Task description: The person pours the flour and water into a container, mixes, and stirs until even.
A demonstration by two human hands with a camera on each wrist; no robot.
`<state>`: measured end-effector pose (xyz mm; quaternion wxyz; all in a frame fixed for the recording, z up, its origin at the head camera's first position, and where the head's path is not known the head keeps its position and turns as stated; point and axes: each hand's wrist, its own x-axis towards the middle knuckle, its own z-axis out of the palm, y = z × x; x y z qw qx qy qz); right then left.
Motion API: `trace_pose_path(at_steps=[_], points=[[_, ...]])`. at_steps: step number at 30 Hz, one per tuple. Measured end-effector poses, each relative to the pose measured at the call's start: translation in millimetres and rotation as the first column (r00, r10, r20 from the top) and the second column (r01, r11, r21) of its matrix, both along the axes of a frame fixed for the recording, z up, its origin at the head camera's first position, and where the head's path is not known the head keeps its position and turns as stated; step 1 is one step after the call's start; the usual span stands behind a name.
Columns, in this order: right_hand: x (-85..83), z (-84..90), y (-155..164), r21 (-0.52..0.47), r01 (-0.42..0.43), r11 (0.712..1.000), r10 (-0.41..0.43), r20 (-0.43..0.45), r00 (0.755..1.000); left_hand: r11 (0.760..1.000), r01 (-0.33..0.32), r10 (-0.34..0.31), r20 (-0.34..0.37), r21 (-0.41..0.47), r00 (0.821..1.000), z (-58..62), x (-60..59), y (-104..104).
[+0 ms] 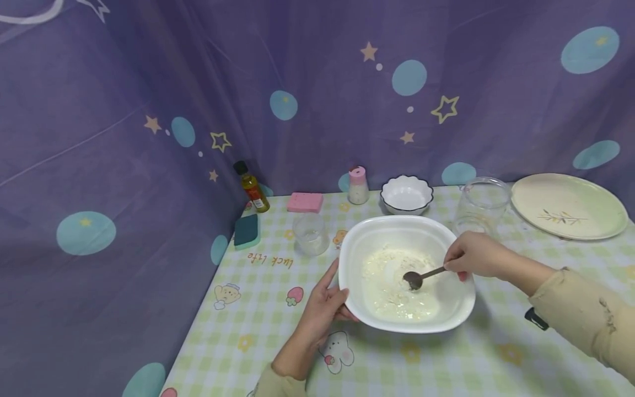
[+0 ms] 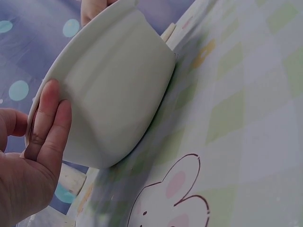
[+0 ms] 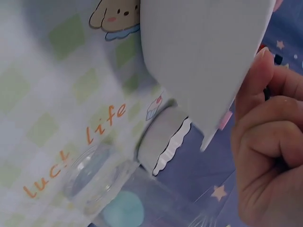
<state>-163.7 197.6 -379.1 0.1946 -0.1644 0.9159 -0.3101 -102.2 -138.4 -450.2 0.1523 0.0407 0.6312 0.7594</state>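
Obs., head view: large white bowl (image 1: 446, 309) sits centre-right of frame on the checked tablecloth (image 1: 248, 331). Contents: white flour w/ some liquid (image 1: 397, 286), partly wetted, dry clumps visible at upper left of the pile.

L hand (image 1: 322, 309), lower centre: fingers wrapped at the bowl's left rim, thumb on the outer wall; steadying it. L wrist view confirms: fingers (image 2: 49, 123) lie on the rim and side wall of the bowl (image 2: 118, 85), bowl base on the cloth.

R hand (image 1: 471, 256), right of centre: fingers pinch the handle end of a dark spoon (image 1: 419, 277); spoon head is down in the flour mix near the bowl's middle. R wrist view: fingers (image 3: 265, 127) curled tight, the spoon itself not visible there; bowl wall (image 3: 203, 52) fills the top of frame.

Surroundings, upper half of head view: small glass (image 1: 311, 234) just left of the bowl; glass jar (image 1: 483, 204) just behind the R hand; small scalloped bowl (image 1: 406, 194); pink-capped shaker (image 1: 358, 186); pink sponge (image 1: 305, 202); oil bottle (image 1: 252, 187); green sponge (image 1: 247, 230); plate (image 1: 568, 205) at upper right.

Step, judged: stirring flour + liquid, early stage; mix looks uneven. Next move calls for sweeping the spoon round the bowl's floor to pull in dry flour, L hand holding firm so the bowl doesn't slide or tip.
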Motion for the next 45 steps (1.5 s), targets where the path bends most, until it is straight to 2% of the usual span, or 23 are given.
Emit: trace_pose_path(at_steps=[4, 8, 11, 15, 19, 26, 32, 36, 38, 41, 45], points=[[4.3, -0.4, -13, 0.035, 0.005, 0.999, -0.001, -0.094, 0.996, 1.000, -0.001, 0.001, 0.006, -0.002, 1.000, -0.3, -0.2, 0], [6.2, -3.2, -22, 0.048, 0.023, 0.999, -0.012, -0.204, 0.979, 1.000, 0.000, 0.000, 0.008, -0.003, 1.000, -1.2, -0.8, -1], [4.5, -6.5, -26, 0.053, 0.044, 0.998, -0.027, -0.288, 0.957, 1.000, 0.001, -0.001, 0.007, -0.001, 1.000, -1.5, -0.8, -1], [0.0, -10.1, -27, 0.072, 0.075, 0.995, -0.041, -0.398, 0.916, 1.000, 0.002, -0.002, 0.006, 0.001, 1.000, -1.8, -0.7, -1], [-3.5, -10.4, -25, 0.100, 0.093, 0.991, -0.036, -0.465, 0.884, 1.000, 0.003, -0.003, 0.006, 0.002, 1.000, -1.6, -0.5, -1], [-4.2, -6.3, -21, 0.171, 0.108, 0.979, -0.009, -0.496, 0.868, 1.000, 0.008, -0.008, -0.002, 0.005, 1.000, -1.6, -0.4, -1], [-0.7, 1.0, -18, 0.240, 0.081, 0.967, 0.062, -0.532, 0.844, 1.000, 0.008, -0.008, -0.003, 0.004, 1.000, -1.9, -0.6, -1], [0.8, 5.9, -13, 0.287, 0.036, 0.957, 0.125, -0.521, 0.844, 1.000, 0.003, -0.003, 0.010, 0.002, 1.000, -1.8, -0.5, -1], [1.0, 8.6, -10, 0.301, 0.001, 0.954, 0.156, -0.497, 0.854, 1.000, 0.001, -0.001, 0.013, 0.004, 1.000, -1.5, -0.5, -1], [0.3, 12.4, -4, 0.300, -0.060, 0.952, 0.198, -0.456, 0.868, 1.000, -0.001, 0.001, 0.017, 0.011, 1.000, -1.4, -0.5, -1], [-0.3, 17.1, 2, 0.289, -0.134, 0.948, 0.251, -0.415, 0.875, 1.000, -0.003, 0.003, 0.020, 0.015, 1.000, -1.9, -0.8, -1]])
